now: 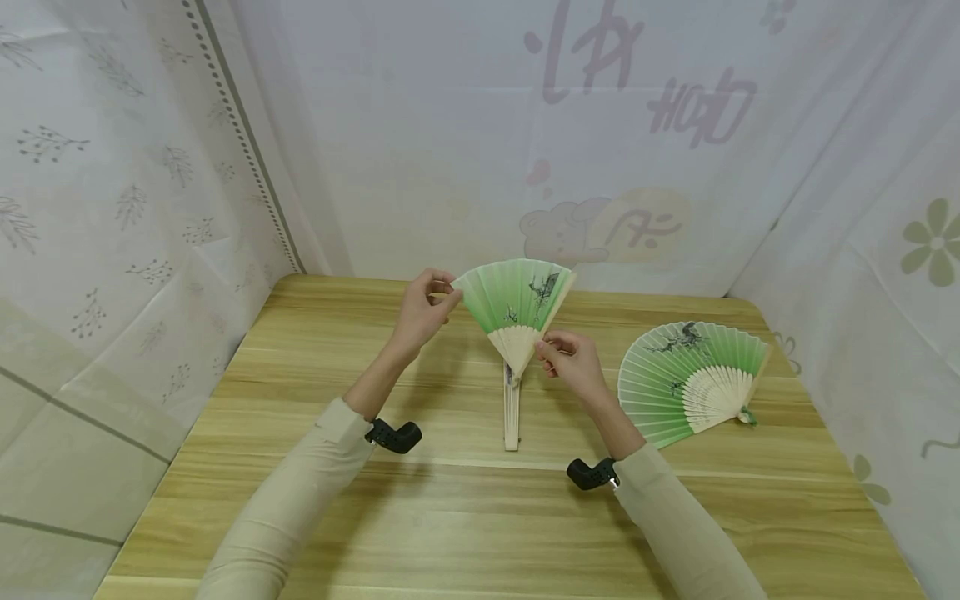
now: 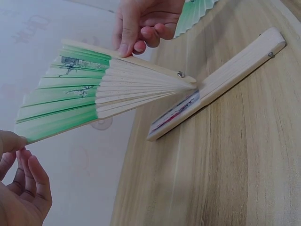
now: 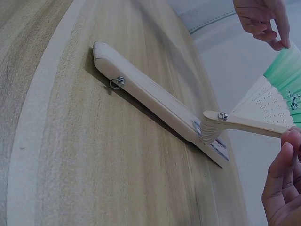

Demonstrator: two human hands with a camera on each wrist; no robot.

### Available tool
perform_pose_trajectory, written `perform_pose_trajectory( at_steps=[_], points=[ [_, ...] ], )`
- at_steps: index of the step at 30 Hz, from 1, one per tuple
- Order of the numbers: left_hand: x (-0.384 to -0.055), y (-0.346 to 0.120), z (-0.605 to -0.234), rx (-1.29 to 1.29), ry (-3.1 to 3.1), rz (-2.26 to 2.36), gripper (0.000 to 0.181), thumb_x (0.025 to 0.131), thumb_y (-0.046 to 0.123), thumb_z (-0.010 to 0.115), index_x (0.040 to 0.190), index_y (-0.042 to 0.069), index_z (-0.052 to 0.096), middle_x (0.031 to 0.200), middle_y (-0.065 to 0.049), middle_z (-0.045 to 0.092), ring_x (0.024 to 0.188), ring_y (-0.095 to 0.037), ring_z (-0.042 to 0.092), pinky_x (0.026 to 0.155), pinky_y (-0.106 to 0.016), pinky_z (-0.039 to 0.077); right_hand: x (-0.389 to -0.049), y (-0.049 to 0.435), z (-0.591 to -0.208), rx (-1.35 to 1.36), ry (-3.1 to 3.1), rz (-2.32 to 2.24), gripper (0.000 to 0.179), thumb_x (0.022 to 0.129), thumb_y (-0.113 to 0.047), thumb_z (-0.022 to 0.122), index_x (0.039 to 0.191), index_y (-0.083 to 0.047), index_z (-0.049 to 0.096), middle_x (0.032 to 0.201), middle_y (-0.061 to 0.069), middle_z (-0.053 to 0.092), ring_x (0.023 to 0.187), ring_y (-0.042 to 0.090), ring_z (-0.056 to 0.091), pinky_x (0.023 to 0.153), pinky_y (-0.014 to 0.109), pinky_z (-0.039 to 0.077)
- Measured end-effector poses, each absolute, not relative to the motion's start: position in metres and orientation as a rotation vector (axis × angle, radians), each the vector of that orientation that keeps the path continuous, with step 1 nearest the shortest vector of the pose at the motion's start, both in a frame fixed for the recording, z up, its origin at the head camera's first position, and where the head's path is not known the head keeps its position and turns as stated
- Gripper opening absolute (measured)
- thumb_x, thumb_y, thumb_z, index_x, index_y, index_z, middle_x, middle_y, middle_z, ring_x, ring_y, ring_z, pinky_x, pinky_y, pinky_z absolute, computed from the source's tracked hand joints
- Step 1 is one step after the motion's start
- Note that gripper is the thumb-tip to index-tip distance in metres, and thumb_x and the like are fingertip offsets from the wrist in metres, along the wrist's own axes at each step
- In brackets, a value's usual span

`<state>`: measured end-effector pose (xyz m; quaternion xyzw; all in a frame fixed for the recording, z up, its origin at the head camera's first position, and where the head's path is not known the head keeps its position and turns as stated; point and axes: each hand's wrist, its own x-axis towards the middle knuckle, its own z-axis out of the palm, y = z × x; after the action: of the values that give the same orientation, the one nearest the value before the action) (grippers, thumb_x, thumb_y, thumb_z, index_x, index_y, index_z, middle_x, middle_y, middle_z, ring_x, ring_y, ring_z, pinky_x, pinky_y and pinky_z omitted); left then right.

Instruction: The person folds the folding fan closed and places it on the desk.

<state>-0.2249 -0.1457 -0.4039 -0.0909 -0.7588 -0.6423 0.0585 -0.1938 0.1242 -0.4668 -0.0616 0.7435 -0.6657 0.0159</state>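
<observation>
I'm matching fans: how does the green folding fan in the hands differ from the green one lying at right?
The held fan is only partly spread; the tabletop fan opens wider. The left hand and right hand pinch the held fan; the tabletop fan lies on the wooden table. Both are green, dark-printed and pale-ribbed.

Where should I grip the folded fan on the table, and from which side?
Probably pinch the folded fan across its two long sides near the riveted end, coming from the near side. That end lies uncovered and points that way, while the partly open green fan hides its far end in the head view.
</observation>
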Motion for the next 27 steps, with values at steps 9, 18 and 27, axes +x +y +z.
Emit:
perform_pose_trajectory(
  at_steps=[9,18,27],
  points=[
    [-0.226,-0.142,-0.404,-0.300,-2.298,-1.935,0.020,0.101,0.007,0.064,0.118,-0.002,0.060,0.100,-0.012,0.061,0.064,-0.016,0.055,0.060,-0.025,0.049,-0.186,0.122,-0.450,-0.198,2.314,-2.038,0.015,0.100,-0.004,0.066,0.102,0.011,0.069,0.084,0.026,0.063,0.065,0.029,0.059,0.059,0.034,0.055],
    [-0.226,-0.139,-0.404,-0.299,-2.302,-1.934,0.020,0.100,0.008,0.065,0.118,-0.001,0.059,0.099,-0.011,0.061,0.067,-0.023,0.056,0.062,-0.031,0.050,-0.177,0.117,-0.431,-0.234,2.312,-2.001,0.017,0.100,0.002,0.062,0.104,0.019,0.064,0.079,0.012,0.064,0.064,0.021,0.058,0.058,0.030,0.053],
    [-0.227,-0.139,-0.405,-0.344,-2.281,-1.938,0.028,0.101,0.009,0.064,0.124,-0.007,0.057,0.104,-0.020,0.061,0.064,-0.018,0.055,0.059,-0.028,0.048,-0.192,0.121,-0.458,-0.199,2.299,-2.020,0.018,0.101,-0.004,0.064,0.106,0.014,0.067,0.085,0.023,0.064,0.062,0.018,0.059,0.058,0.031,0.054]
  ],
)
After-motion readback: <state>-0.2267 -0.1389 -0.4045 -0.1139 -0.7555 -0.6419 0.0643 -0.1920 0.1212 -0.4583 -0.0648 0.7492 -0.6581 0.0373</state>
